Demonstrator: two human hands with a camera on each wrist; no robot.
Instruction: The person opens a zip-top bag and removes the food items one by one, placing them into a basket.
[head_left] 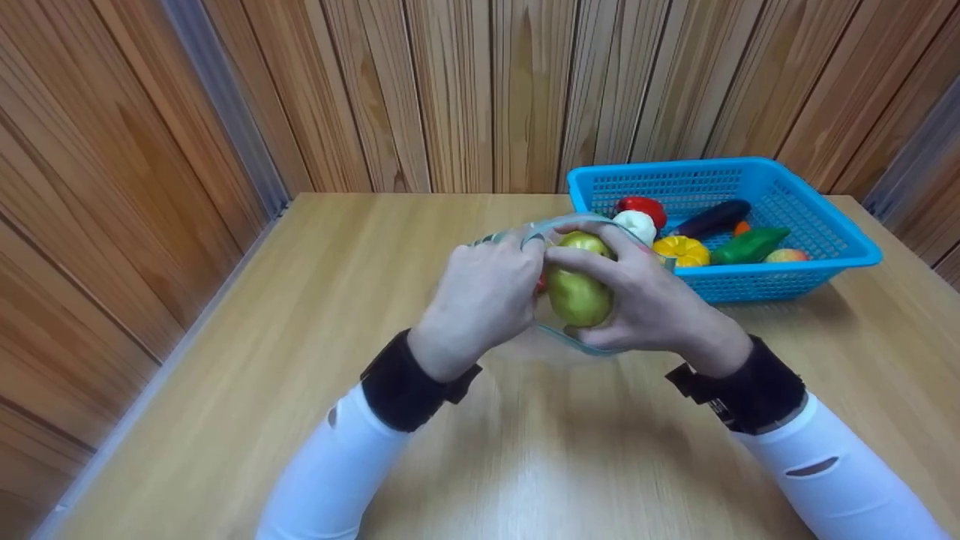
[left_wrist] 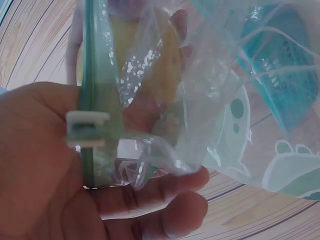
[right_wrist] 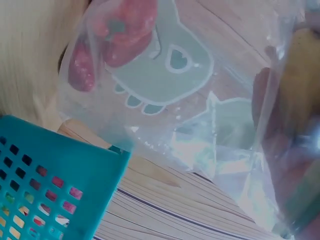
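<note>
Wooden table (head_left: 360,315). Blue basket (head_left: 844,259) of produce at its right rear. Clear zip bag (right_wrist: 192,72) near basket, red pieces (right_wrist: 131,30) inside. Left hand (head_left: 487,289) grips bag's edge by green zip strip (left_wrist: 89,60). Right hand (head_left: 641,289) grasps green-yellow pear (head_left: 580,292), fingers curled round it, at bag's mouth. Pale slider (left_wrist: 86,128) on strip.

Bag (head_left: 560,332) partly hidden by hands (head_left: 487,291) (head_left: 637,292), sleeves (head_left: 330,472) (head_left: 847,487) cut off below

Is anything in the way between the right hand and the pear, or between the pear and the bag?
Nothing visible: the right hand holds the pear directly. The pear is at the mouth of the clear bag, whose edge the left hand grips; the hands partly hide that opening.
</note>
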